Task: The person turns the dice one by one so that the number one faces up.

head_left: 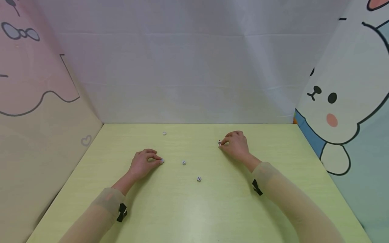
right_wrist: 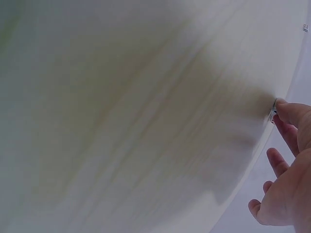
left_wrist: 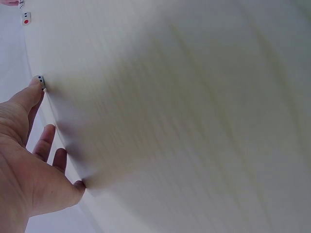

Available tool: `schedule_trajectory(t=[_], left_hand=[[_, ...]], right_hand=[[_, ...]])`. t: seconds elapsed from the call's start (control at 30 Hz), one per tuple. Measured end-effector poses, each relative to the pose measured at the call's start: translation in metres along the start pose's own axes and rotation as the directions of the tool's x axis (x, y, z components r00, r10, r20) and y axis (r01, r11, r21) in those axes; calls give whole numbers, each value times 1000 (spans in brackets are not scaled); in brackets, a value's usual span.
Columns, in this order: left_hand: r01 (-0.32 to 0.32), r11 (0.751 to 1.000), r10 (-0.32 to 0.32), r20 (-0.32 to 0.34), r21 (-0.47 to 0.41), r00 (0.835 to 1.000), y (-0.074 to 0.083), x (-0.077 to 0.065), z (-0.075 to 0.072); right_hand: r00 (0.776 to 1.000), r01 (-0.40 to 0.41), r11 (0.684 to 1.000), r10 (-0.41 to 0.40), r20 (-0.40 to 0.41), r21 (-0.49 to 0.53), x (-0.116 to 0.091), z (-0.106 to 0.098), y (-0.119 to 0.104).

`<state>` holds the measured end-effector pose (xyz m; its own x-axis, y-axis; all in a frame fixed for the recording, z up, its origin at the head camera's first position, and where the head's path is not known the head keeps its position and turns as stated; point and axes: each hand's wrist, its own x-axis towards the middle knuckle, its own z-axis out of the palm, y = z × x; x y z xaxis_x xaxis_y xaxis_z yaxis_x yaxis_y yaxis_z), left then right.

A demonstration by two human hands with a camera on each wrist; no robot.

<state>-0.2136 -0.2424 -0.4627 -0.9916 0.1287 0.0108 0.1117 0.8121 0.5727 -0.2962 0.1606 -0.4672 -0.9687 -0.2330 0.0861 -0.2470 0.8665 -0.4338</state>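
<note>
Landmark: the centre die [head_left: 183,162] on the tabletop [head_left: 194,219]. The left hand [head_left: 145,164], left of the landmark, pinches the left die [head_left: 162,160], its fingertips closed to the die's width. The right hand [head_left: 235,145], beyond and right of the landmark, pinches at a pair of dice [head_left: 219,145]; stacked or side by side cannot be determined. The far die [head_left: 164,133] lies beyond and left of the landmark; the near die [head_left: 199,179], nearer and right. Grip opposite faces lightly, align edges before release, and part fingers evenly; sideways drag could displace the adjoining die.
</note>
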Motion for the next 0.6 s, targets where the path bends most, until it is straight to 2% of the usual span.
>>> schedule_trajectory(t=[0.6], left_hand=[[14,1000,-14,7,3,1000,1,1,-1]], right_hand=[[1000,-5,1000,5,-21,-9,-6,-5,4]])
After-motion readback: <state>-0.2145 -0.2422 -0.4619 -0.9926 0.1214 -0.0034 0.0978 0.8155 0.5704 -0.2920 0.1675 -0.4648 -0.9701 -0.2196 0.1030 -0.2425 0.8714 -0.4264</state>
